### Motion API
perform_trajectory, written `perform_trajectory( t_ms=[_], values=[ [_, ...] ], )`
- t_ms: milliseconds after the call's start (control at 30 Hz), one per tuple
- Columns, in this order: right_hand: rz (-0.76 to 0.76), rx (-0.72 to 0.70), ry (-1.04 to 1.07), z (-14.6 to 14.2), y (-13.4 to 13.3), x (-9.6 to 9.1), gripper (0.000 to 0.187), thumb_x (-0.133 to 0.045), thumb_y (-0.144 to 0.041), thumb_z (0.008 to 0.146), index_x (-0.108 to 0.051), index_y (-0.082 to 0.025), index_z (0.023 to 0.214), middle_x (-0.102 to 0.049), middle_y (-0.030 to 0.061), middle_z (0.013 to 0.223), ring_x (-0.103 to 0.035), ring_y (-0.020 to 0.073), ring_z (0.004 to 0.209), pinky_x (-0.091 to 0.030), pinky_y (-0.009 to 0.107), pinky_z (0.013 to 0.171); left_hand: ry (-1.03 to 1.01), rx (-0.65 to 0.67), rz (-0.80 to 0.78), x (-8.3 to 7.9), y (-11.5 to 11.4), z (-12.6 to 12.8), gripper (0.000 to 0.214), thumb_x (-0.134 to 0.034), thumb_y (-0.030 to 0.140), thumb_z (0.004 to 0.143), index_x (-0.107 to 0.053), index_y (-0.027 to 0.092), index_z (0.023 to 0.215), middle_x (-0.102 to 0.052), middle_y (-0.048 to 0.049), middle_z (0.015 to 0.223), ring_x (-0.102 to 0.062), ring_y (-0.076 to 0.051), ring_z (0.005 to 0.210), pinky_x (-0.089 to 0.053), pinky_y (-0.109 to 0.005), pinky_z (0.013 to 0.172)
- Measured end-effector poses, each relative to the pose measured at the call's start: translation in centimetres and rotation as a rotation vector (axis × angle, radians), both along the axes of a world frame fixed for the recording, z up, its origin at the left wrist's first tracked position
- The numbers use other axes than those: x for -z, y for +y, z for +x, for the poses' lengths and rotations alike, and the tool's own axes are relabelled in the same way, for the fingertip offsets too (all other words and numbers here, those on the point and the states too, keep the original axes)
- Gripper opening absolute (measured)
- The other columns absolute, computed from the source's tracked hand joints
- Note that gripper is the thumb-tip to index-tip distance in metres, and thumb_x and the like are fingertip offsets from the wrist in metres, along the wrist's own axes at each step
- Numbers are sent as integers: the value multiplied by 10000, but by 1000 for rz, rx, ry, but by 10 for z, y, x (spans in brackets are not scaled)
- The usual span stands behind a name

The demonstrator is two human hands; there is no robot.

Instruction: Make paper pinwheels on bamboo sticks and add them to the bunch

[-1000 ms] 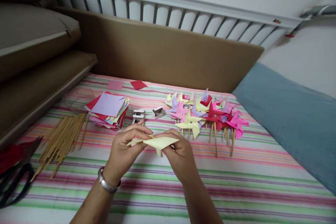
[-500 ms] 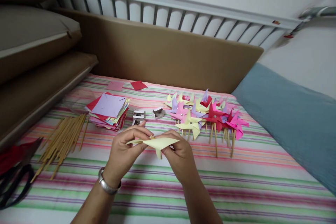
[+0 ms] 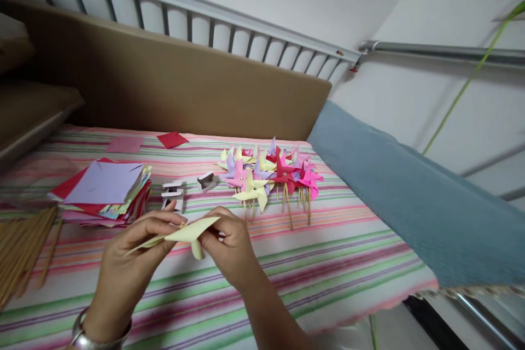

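Two hands show, one left hand (image 3: 125, 257) and one right hand (image 3: 229, 249), with one bracelet (image 3: 100, 337) between them. They hold one pale yellow paper piece (image 3: 192, 231). At least eight pinwheels (image 3: 252, 192) lie in one group; overlap hides the exact number. Four stand out in front: one pale yellow, one pink, one red, one magenta. There is one stack of paper squares (image 3: 102, 183), its sheets too many to count, and two loose squares: one pink square (image 3: 124, 144) and one red square (image 3: 173, 140). More than ten loose sticks (image 3: 27, 251) make one pile, with one single stick (image 3: 50, 254) beside it. At least two small boxes (image 3: 207, 181) are visible.
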State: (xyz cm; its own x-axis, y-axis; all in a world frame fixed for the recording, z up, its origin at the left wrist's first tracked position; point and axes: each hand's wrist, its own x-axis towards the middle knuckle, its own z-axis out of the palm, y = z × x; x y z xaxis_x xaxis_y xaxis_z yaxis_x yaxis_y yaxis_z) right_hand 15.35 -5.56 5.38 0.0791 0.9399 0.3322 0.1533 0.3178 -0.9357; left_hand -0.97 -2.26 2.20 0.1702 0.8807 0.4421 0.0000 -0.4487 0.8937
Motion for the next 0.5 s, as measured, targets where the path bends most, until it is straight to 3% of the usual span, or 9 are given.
perform_trajectory(
  t_ms=[500],
  values=[
    [-4,-13,42,-1,0,-1,219,-618,-81,731,-753,-218,837,-568,-10,698,-546,105,641,-453,229,639,-29,24,-20,-1,0,0,104,-652,137,746,-661,241,749,-681,12,939,-603,-203,1041,-336,-441,1093]
  ],
)
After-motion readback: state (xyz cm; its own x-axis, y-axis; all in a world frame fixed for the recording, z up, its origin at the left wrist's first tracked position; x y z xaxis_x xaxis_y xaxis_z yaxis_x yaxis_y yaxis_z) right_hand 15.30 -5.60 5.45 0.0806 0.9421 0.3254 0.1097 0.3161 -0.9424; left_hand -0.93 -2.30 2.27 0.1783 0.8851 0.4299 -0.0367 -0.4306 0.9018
